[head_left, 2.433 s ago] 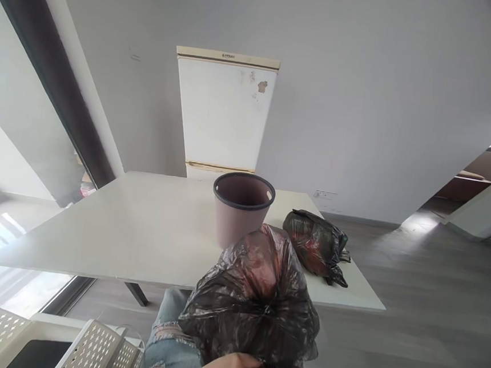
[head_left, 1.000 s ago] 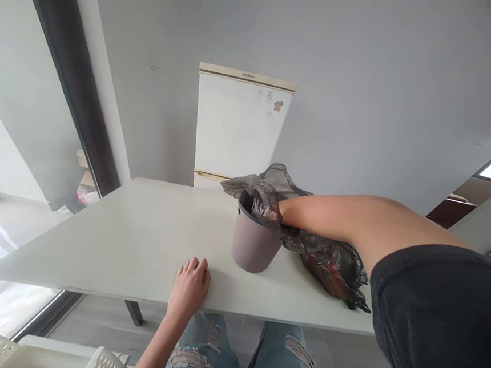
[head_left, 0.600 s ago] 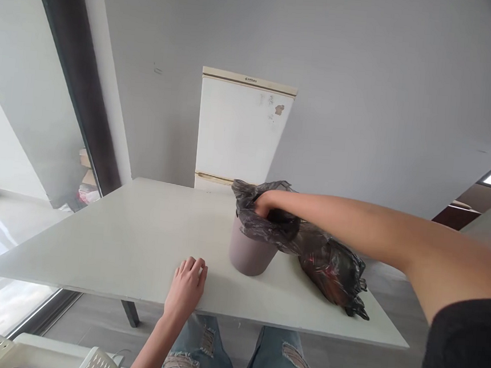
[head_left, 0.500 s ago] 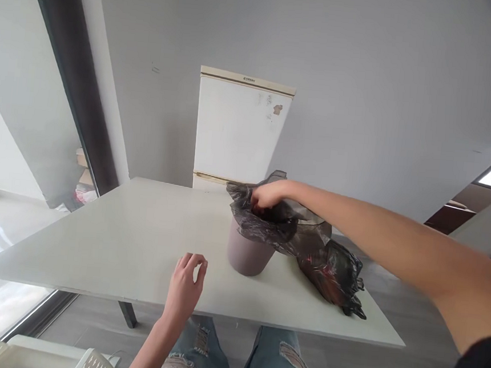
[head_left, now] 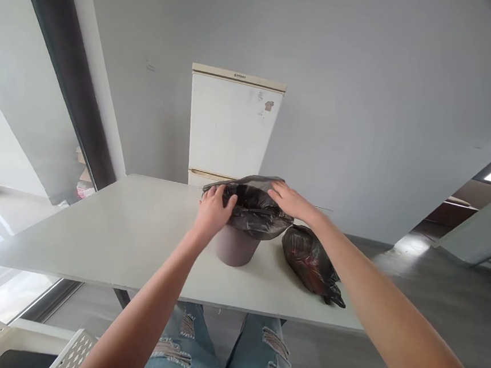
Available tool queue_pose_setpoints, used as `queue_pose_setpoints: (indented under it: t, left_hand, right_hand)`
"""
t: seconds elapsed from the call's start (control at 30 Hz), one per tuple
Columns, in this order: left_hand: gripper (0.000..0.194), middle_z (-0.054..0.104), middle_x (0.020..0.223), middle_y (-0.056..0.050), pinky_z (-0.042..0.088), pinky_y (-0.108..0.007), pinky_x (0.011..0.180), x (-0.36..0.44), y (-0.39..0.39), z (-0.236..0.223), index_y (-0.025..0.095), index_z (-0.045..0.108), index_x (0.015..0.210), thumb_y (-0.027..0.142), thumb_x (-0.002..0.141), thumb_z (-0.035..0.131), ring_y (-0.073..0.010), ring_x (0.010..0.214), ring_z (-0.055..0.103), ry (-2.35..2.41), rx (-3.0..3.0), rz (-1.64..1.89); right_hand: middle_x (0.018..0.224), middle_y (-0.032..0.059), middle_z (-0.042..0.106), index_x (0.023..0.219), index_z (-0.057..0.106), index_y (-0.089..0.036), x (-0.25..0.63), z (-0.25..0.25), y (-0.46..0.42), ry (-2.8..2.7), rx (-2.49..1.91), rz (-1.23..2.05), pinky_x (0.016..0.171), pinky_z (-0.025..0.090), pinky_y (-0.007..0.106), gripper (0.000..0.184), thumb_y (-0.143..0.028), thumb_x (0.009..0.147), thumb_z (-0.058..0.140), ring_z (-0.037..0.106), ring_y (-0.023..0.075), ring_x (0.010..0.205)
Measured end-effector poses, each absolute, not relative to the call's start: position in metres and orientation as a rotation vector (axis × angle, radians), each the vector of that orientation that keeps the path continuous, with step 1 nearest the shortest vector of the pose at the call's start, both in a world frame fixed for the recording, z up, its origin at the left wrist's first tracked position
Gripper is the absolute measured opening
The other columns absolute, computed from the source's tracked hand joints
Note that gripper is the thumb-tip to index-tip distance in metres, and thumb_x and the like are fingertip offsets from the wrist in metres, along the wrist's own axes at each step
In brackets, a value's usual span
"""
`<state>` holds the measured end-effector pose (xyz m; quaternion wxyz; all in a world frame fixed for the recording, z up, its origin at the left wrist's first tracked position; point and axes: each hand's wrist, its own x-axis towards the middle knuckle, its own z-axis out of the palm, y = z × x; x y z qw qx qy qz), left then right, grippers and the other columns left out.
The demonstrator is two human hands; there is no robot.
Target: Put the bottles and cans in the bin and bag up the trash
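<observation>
A mauve trash can (head_left: pixel 235 247) stands on the white table (head_left: pixel 150 233), lined with a black translucent garbage bag (head_left: pixel 256 224) that is folded over its rim. My left hand (head_left: pixel 216 209) rests on the left side of the bag at the rim, fingers spread and thumb apart. On the far right side of the rim lies my right hand (head_left: pixel 289 199), fingers stretched out flat against the bag. Close to the can on the right sits a filled black garbage bag (head_left: pixel 309 263) with reddish contents showing through. The inside of the can is mostly hidden.
A white refrigerator (head_left: pixel 231 125) stands behind the table against a grey wall. At the lower left is a pale plastic basket (head_left: pixel 39 332) with perforated sides. The table's front edge runs just before my legs in ripped jeans (head_left: pixel 223 342).
My right hand has come out of the can and moved to the bag's right edge. My left hand has risen from the table front onto the bag, whose rim is now spread wider.
</observation>
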<state>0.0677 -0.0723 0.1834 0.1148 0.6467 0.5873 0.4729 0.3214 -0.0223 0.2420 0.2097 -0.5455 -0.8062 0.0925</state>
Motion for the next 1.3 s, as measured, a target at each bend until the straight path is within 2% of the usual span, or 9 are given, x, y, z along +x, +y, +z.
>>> queue_pose_setpoints:
  t: [0.17,0.33,0.63,0.8,0.87,0.97,1.1,1.2,1.3]
  left_hand:
    - [0.081,0.070,0.137,-0.017,0.052,-0.045,0.101,0.039,-0.054,0.162,0.019,0.066,0.137,0.082,0.094,0.041,-0.0369,0.126,0.065,1.428,1.479,1.191]
    - [0.084,0.067,0.144,-0.013,0.055,-0.041,0.093,0.022,-0.057,0.134,0.024,0.067,0.137,0.087,0.093,0.033,-0.0352,0.132,0.062,1.381,1.409,1.045]
    - [0.065,0.071,0.132,-0.015,0.051,-0.045,0.104,0.014,-0.072,0.095,0.019,0.064,0.135,0.067,0.092,0.065,-0.0350,0.124,0.064,1.308,1.871,1.011]
    - [0.050,0.071,0.129,-0.013,0.052,-0.046,0.104,0.006,-0.061,0.072,0.023,0.070,0.123,0.062,0.093,0.064,-0.0339,0.126,0.064,1.328,1.991,1.001]
    - [0.046,0.072,0.130,-0.013,0.053,-0.047,0.103,-0.002,-0.052,0.061,0.024,0.071,0.124,0.058,0.094,0.063,-0.0336,0.125,0.065,1.259,1.926,1.022]
    - [0.045,0.072,0.132,-0.014,0.051,-0.049,0.106,-0.015,-0.039,0.055,0.023,0.072,0.125,0.051,0.090,0.067,-0.0341,0.125,0.066,1.228,1.690,1.184]
    - [0.052,0.063,0.149,-0.012,0.049,-0.046,0.110,-0.010,-0.022,0.076,0.026,0.066,0.138,0.053,0.094,0.063,-0.0320,0.135,0.060,0.989,1.436,1.443]
    - [0.059,0.063,0.149,-0.009,0.053,-0.040,0.104,0.015,-0.003,0.093,0.028,0.059,0.145,0.058,0.095,0.060,-0.0288,0.132,0.062,0.771,1.332,1.457]
    - [0.056,0.076,0.120,-0.010,0.058,-0.039,0.092,0.037,0.011,0.092,0.019,0.071,0.115,0.067,0.091,0.058,-0.0290,0.111,0.070,0.924,1.298,1.396]
  right_hand:
    - [0.142,0.0080,0.069,0.134,0.071,-0.026,0.330,0.218,0.006,-1.922,-1.438,1.187,0.117,0.048,0.052,0.079,-0.085,0.096,0.034,0.061,0.0339,0.136]
    - [0.143,0.0079,0.068,0.141,0.065,-0.031,0.343,0.185,-0.012,-1.692,-1.226,1.570,0.103,0.060,0.047,0.078,-0.086,0.096,0.034,0.065,0.0314,0.130]
    - [0.142,0.0097,0.064,0.143,0.054,-0.030,0.348,0.122,-0.066,-1.641,-0.987,0.758,0.094,0.062,0.042,0.068,-0.051,0.084,0.081,0.067,0.0256,0.115]
    - [0.109,0.0084,0.072,0.110,0.068,-0.023,0.346,0.085,-0.055,-1.759,-1.164,0.513,0.080,0.060,0.040,0.024,-0.036,0.090,0.064,0.069,0.0239,0.094]
    - [0.104,0.0086,0.073,0.105,0.069,-0.022,0.348,0.083,-0.049,-1.831,-1.225,0.502,0.080,0.060,0.042,0.020,-0.028,0.090,0.058,0.070,0.0248,0.094]
    - [0.109,0.0108,0.071,0.111,0.066,-0.021,0.348,0.098,-0.057,-1.667,-1.212,0.238,0.086,0.060,0.045,0.026,-0.019,0.091,0.049,0.070,0.0261,0.100]
    - [0.139,0.0146,0.062,0.138,0.058,-0.024,0.333,0.135,-0.091,-1.684,-0.955,-0.206,0.113,0.050,0.053,0.037,-0.026,0.102,0.051,0.058,0.0304,0.134]
    - [0.163,0.0123,0.045,0.165,0.028,-0.030,0.312,0.148,-0.107,-2.015,-0.864,-0.256,0.129,0.032,0.057,0.068,-0.034,0.104,0.057,0.042,0.0309,0.153]
    - [0.175,0.0092,0.025,0.171,-0.004,-0.032,0.295,0.140,-0.108,-2.152,-0.926,-0.257,0.132,0.022,0.061,0.084,-0.031,0.107,0.051,0.022,0.0307,0.163]
